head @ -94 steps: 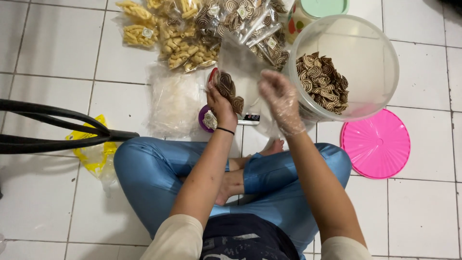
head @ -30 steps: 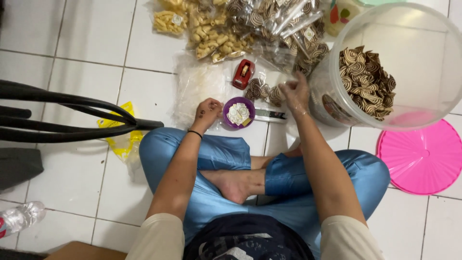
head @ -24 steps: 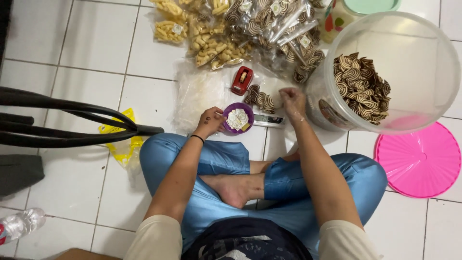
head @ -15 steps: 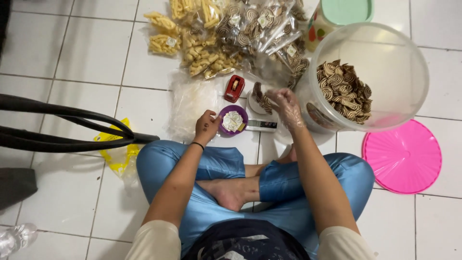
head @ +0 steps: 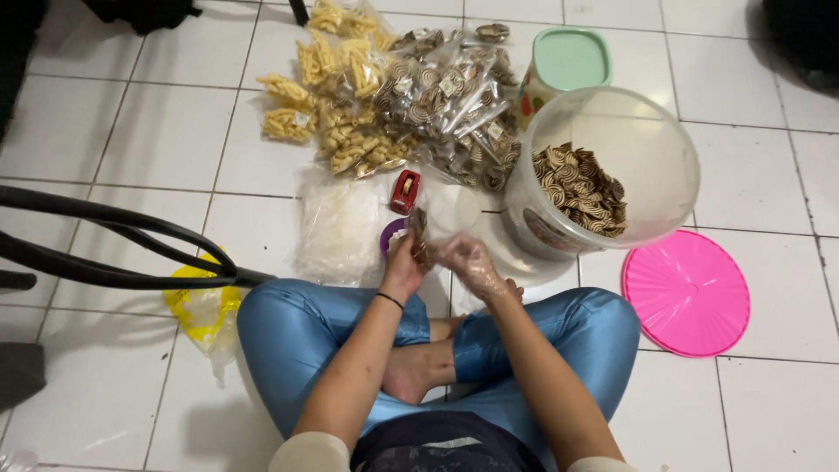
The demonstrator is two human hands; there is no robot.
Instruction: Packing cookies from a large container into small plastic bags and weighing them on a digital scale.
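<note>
Centre of the frame: left hand (head: 404,267) closed around a small clear bag of brown swirl cookies (head: 419,229), held just above the knees; right hand (head: 470,260), in a thin plastic glove, fingers curled at the same bag. Right of centre: large clear tub (head: 647,175), lid off, part-filled with swirl cookies (head: 578,188). Lower right: pink lid (head: 687,293) flat on the tiles. Upper right: box with green lid (head: 565,63). Upper centre: heap of sealed packets (head: 393,96), yellow snacks and swirl cookies. Beside the hands: purple cup (head: 390,236), red tape dispenser (head: 404,190), stack of empty clear bags (head: 339,227).
</note>
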